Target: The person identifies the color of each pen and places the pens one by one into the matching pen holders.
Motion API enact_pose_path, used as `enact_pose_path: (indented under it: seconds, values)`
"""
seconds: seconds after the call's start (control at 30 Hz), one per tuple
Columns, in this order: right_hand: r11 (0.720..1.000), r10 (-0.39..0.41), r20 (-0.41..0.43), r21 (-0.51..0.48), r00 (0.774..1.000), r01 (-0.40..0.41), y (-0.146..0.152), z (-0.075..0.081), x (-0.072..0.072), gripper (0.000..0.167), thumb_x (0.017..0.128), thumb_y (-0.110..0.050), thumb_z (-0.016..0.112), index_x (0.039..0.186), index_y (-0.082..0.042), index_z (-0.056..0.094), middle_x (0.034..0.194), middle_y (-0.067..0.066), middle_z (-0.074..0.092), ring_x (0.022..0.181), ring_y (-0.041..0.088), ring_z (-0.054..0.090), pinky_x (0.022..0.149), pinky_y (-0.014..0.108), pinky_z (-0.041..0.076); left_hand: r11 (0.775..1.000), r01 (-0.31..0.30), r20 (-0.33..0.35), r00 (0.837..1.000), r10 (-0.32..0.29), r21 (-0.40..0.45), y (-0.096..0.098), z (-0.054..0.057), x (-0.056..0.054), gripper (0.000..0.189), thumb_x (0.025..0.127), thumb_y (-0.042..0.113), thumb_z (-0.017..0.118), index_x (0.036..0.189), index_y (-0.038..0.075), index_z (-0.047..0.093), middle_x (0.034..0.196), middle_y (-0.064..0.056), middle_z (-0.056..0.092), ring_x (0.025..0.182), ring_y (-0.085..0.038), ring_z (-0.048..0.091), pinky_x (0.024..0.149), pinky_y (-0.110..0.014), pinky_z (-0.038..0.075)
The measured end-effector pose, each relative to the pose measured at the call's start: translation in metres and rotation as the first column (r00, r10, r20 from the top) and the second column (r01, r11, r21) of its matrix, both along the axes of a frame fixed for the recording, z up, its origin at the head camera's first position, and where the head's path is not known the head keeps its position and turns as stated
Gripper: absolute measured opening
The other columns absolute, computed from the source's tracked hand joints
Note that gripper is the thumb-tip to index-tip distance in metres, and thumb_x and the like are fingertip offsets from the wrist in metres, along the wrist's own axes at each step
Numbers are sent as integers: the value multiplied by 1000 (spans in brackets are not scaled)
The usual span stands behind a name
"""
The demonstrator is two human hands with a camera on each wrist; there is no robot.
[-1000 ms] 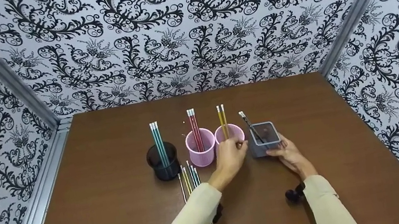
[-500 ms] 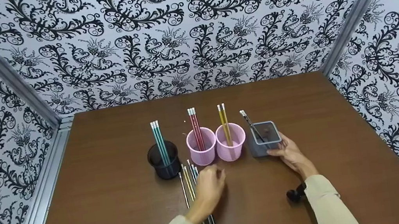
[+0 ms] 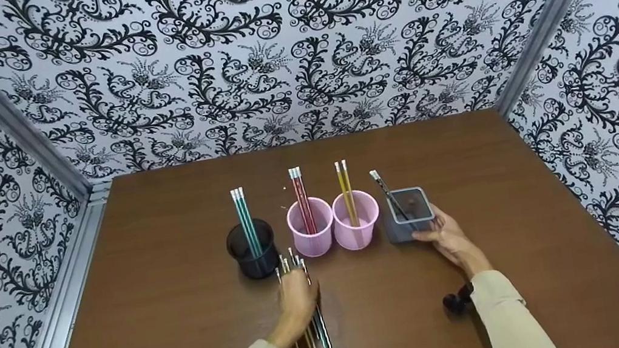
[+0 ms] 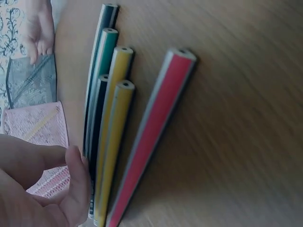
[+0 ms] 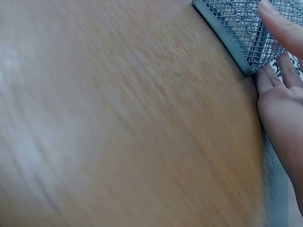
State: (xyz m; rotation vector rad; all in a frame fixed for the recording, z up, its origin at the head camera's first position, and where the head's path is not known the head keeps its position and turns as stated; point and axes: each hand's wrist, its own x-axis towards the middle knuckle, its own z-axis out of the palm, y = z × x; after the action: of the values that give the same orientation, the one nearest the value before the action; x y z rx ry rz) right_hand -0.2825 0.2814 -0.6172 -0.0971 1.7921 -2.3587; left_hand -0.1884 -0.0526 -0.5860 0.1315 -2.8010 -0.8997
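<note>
In the head view, my left hand (image 3: 297, 295) is over several loose pencils (image 3: 324, 334) on the table. The left wrist view shows its thumb and finger bent close together beside the yellow pencils (image 4: 113, 127), with no pencil visibly between them. A red pencil (image 4: 156, 123) lies a little apart from the yellow, green and black ones. My right hand (image 3: 454, 241) grips the corner of a square grey mesh pencil holder (image 3: 401, 232), thumb on its front wall. Black patterned pencils (image 3: 387, 190) lean inside it. The right wrist view shows the holder's mesh (image 5: 236, 28) and the thumb against it.
A black round mesh cup (image 3: 259, 265) holds teal pencils (image 3: 245, 220). Right of it, one pink cup (image 3: 315, 245) holds red pencils (image 3: 302, 199) and another pink cup (image 3: 356, 237) holds yellow pencils (image 3: 345, 187). Patterned walls enclose the brown table (image 3: 169, 219).
My left hand has moved from the right pink cup leftward and toward me, down over the loose pencils. My right hand has stayed on the grey holder.
</note>
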Motion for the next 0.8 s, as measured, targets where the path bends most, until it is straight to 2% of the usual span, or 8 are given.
enact_pose_path:
  seconds: [0.1,0.17,0.37,0.57,0.67,0.8]
  values:
    - [1000,-1,-4,-3,1000,1,-1,1,0,94,74,29,58,156,2,21,164,19,24,130,-6,48,106,12,40,1000,-15,47,999,14,20,-3,0,-2,31,77,6,78,59,6,54,65,-16,65,64,-36,68,56,-47,52]
    - [1000,0,-5,4,1000,0,-1,2,0,96,74,28,59,157,2,20,165,20,21,129,-7,49,105,12,42,999,-12,55,998,9,46,-4,0,-3,30,78,5,77,59,6,54,65,-16,66,64,-35,68,56,-47,52]
    - [1000,-14,9,15,1000,14,1,2,-1,99,73,28,61,158,2,16,166,18,21,126,-6,51,99,15,47,993,32,40,999,-37,114,-5,-1,-4,24,77,1,72,60,5,55,64,-15,63,60,-29,63,55,-46,50]
    - [1000,-15,7,5,1000,15,0,1,-1,98,73,28,60,158,2,17,165,18,22,128,-4,51,100,15,46,993,-47,97,995,36,109,-4,2,-4,29,75,11,73,54,10,53,65,-15,66,62,-34,66,55,-48,50]
    - [1000,-18,6,-3,1000,18,0,1,-1,98,72,29,60,157,2,19,164,20,24,128,-2,51,99,16,47,989,-78,117,991,63,123,-3,6,-3,23,74,15,75,55,11,63,70,-14,71,69,-35,69,59,-47,50]
    - [1000,-17,-9,18,1000,17,1,1,-2,99,71,29,61,157,4,18,164,23,22,128,-1,51,99,15,48,981,-84,140,988,60,173,-1,16,0,7,74,19,74,67,16,76,79,-8,77,75,-31,72,62,-45,52]
